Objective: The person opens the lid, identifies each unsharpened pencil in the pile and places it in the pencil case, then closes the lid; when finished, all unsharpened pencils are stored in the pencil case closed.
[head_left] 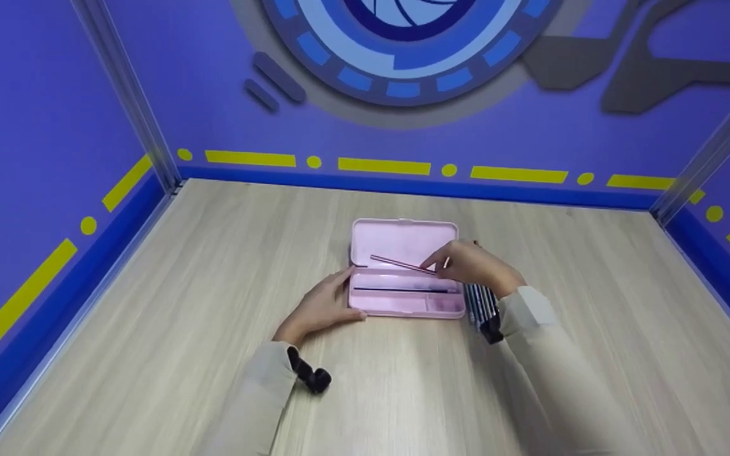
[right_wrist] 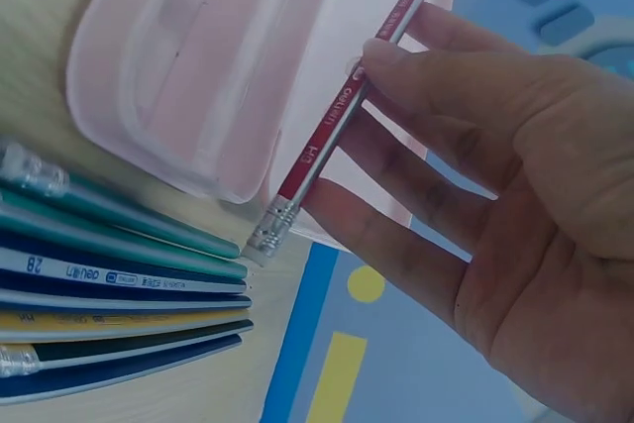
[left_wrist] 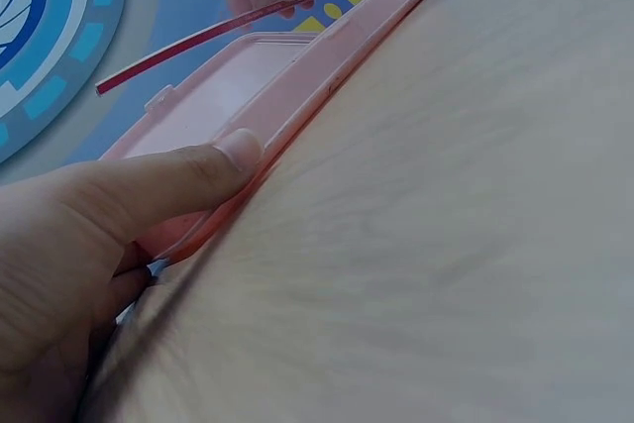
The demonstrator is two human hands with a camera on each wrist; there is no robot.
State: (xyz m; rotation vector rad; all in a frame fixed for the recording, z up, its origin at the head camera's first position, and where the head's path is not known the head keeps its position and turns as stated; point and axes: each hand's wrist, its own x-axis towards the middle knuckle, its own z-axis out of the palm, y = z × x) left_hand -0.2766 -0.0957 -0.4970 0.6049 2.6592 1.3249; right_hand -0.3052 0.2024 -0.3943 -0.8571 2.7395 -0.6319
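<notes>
A pink pencil case (head_left: 383, 239) lies open on the table, its lid tipped back. My left hand (head_left: 319, 306) grips its left end, with the thumb (left_wrist: 223, 160) on the front wall and the other fingers round the side, partly hidden. Above the hinge side, my right hand (head_left: 474, 265) pinches a red-and-silver pencil (right_wrist: 337, 116) near its eraser end between thumb and fingers. The pencil slants over the case, its far end pointing left. One dark pencil (head_left: 390, 290) lies lengthwise in the long compartment.
Just right of the case, several pencils (right_wrist: 129, 279) in green, blue, yellow and black lie side by side, partly under my right wrist in the head view. The wooden table (head_left: 225, 253) is bounded by blue panels (head_left: 365, 142) at the back and sides.
</notes>
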